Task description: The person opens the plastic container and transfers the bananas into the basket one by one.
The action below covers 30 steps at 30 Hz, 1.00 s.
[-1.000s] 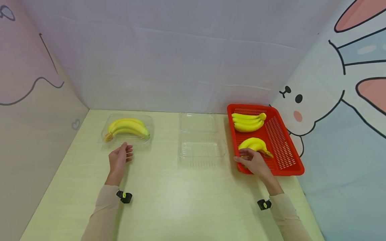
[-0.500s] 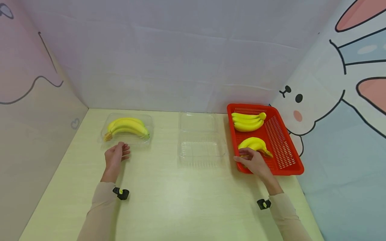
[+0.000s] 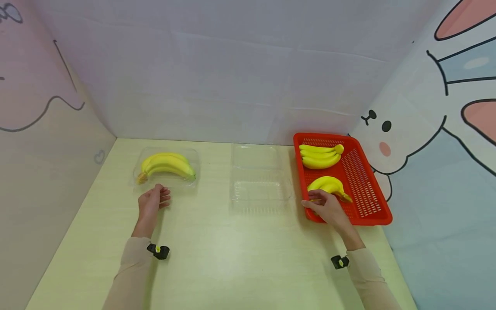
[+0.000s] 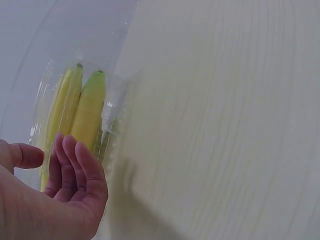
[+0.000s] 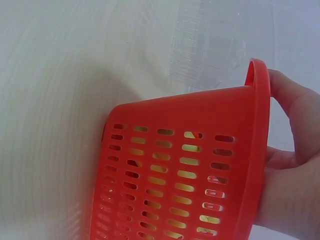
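Observation:
My left hand [image 3: 152, 201] hovers over the table just in front of a clear plastic box [image 3: 186, 153]. Its fingers are loosely bent and hold nothing. Inside that box lies a bunch of yellow bananas [image 3: 166, 165] with greenish tips; its lid seems to be down. On the right, my right hand [image 3: 327, 209] grips the rim of a red basket [image 3: 372, 198] near the front left corner, thumb outside and fingers inside. Those fingers are close to one banana bunch [image 3: 328, 185]; whether they touch it is hidden. A second bunch [image 3: 320, 157] lies farther back in the basket.
An unfolded clear plastic box [image 3: 257, 189] lies between the hands, its lid [image 3: 255, 156] toward the back wall. Pale cloth walls [image 3: 232, 86] close off the back and sides of the wooden table [image 3: 224, 258]. The basket stands against the right wall.
My left hand has drawn back slightly from the box of bananas, and the head view shifts a little. The right hand and the basket stay where they were.

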Each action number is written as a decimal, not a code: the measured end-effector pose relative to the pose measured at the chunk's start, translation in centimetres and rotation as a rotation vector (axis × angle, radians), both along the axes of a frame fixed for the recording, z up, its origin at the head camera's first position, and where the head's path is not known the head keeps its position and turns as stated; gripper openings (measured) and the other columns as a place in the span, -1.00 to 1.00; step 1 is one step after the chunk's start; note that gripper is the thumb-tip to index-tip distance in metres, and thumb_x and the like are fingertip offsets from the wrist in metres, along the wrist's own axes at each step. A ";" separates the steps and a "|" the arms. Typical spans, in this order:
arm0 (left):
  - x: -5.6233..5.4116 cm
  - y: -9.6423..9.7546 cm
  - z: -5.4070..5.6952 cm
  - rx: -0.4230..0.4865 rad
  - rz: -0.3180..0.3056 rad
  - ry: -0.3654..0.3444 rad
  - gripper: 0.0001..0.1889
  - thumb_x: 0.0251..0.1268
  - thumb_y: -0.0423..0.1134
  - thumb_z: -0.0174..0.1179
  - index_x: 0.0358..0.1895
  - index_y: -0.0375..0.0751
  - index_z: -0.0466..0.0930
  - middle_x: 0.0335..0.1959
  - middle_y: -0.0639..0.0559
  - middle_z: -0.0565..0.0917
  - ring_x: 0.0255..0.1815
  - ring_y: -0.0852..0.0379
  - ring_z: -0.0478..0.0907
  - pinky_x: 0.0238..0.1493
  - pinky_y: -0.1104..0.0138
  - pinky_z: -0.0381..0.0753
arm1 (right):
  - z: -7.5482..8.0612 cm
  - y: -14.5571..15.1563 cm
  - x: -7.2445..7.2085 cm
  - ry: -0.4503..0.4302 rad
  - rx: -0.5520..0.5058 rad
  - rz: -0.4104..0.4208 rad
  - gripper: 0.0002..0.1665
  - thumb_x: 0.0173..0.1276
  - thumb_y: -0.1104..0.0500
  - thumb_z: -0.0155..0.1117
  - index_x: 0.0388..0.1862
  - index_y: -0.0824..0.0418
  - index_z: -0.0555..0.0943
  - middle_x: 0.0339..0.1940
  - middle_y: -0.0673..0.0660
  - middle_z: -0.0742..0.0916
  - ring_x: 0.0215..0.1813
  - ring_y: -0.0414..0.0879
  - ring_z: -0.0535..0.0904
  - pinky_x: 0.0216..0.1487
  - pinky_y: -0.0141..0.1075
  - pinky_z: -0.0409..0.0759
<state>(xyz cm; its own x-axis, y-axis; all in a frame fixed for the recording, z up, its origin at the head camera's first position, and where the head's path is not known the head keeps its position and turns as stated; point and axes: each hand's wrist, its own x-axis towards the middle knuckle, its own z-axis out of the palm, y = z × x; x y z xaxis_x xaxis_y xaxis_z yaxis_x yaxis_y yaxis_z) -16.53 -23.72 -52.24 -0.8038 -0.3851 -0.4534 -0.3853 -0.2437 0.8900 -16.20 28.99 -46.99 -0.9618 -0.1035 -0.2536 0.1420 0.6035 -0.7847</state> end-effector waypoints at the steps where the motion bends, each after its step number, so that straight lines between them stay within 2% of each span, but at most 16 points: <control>1: 0.1 0.0 0.0 0.003 -0.002 0.001 -0.67 0.56 -0.14 0.01 0.09 -0.33 0.57 -0.38 0.21 0.72 -0.30 0.28 0.69 -0.25 0.43 0.71 | 0.0 0.0 0.0 0.000 0.000 0.000 -0.28 0.43 -0.12 0.39 0.35 0.33 0.50 0.24 0.31 0.63 0.17 0.16 0.59 0.15 -0.19 0.63; 15: 1.5 1.2 -0.1 -0.041 0.012 -0.026 -0.67 0.55 -0.12 0.01 0.06 -0.33 0.58 -0.40 0.24 0.71 -0.28 0.27 0.67 -0.23 0.43 0.70 | -0.1 0.1 0.0 0.014 0.006 0.005 -0.29 0.45 -0.11 0.38 0.35 0.34 0.50 0.24 0.32 0.63 0.17 0.17 0.59 0.15 -0.18 0.63; 22: 2.6 1.5 -0.1 -0.041 -0.020 -0.023 -0.61 0.57 -0.10 0.00 0.13 -0.37 0.54 -0.34 0.22 0.72 -0.25 0.28 0.67 -0.19 0.43 0.70 | -0.1 0.0 0.1 0.007 0.004 0.001 -0.28 0.44 -0.12 0.38 0.35 0.34 0.49 0.24 0.31 0.63 0.18 0.17 0.59 0.17 -0.14 0.64; 30: 3.7 1.9 -0.2 -0.046 -0.015 -0.019 -0.61 0.58 -0.09 0.00 0.14 -0.38 0.54 -0.33 0.21 0.72 -0.28 0.29 0.65 -0.19 0.42 0.70 | 0.2 -0.1 0.1 -0.006 0.005 -0.003 -0.28 0.44 -0.13 0.38 0.36 0.32 0.49 0.25 0.31 0.63 0.18 0.17 0.58 0.15 -0.18 0.63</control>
